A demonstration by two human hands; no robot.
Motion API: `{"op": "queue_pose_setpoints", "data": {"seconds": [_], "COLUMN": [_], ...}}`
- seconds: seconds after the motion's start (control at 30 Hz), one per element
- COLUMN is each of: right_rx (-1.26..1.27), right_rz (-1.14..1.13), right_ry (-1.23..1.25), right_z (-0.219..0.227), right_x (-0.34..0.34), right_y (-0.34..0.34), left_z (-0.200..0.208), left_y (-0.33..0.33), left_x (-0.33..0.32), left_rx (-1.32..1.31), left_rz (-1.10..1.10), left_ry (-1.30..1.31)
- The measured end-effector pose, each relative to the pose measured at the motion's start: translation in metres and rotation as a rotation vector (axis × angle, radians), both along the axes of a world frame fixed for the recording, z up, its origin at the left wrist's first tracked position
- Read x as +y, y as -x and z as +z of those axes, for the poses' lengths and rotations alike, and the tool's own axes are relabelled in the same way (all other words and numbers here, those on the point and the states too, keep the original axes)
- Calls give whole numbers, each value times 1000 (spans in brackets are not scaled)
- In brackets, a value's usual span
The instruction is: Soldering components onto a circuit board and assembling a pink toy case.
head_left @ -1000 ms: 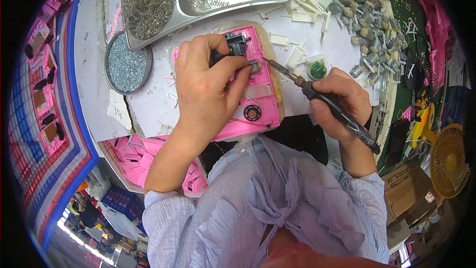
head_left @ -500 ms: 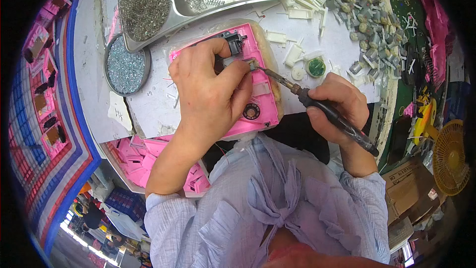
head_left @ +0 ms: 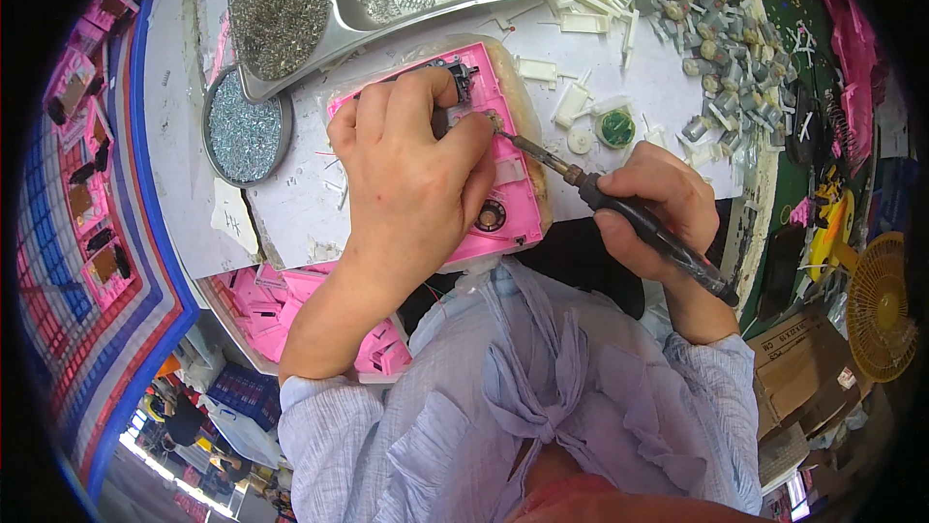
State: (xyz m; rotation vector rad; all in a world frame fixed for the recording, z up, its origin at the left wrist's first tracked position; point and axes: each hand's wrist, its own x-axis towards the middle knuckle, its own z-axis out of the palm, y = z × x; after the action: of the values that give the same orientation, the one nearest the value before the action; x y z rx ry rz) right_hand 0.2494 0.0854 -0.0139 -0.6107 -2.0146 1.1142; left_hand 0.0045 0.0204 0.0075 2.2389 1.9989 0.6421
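A pink plastic casing [head_left: 524, 206] lies on a padded support in front of me. It carries a black mechanism [head_left: 463, 81] at its far edge and a round black part with a brown centre [head_left: 491, 216] near its close edge. My left hand [head_left: 406, 155] rests over the casing, its fingers curled and thumb bent toward them; what they pinch is hidden beneath. In my right hand [head_left: 668, 199] is a black-handled soldering iron [head_left: 663, 240], slanting up to the left. Its thin metal tip reaches into the casing right beside my left thumb.
A metal tray [head_left: 440, 8] of springs stands at the back, with a round dish [head_left: 247, 126] of small screws to its left. White plastic parts [head_left: 585, 22] and a heap of small motors [head_left: 721, 59] lie to the right. Pink casings [head_left: 266, 305] fill a box below left.
My left thumb and fingers have shifted slightly over the casing. The soldering iron has moved a little left and down, its tip still next to my thumb.
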Motion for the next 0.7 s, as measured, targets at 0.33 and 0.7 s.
{"op": "queue_pose_setpoints", "data": {"seconds": [0.33,0.7], "right_rx": [-15,-100], "right_rz": [-4,13], "right_ry": [-108,-223], "right_z": [-3,5], "right_x": [0,-1], "right_y": [5,6], "left_z": [1,3], "left_y": [-3,-3], "left_x": [2,2], "left_rx": [-3,21], "left_rz": [6,5], "left_ry": [14,26]}}
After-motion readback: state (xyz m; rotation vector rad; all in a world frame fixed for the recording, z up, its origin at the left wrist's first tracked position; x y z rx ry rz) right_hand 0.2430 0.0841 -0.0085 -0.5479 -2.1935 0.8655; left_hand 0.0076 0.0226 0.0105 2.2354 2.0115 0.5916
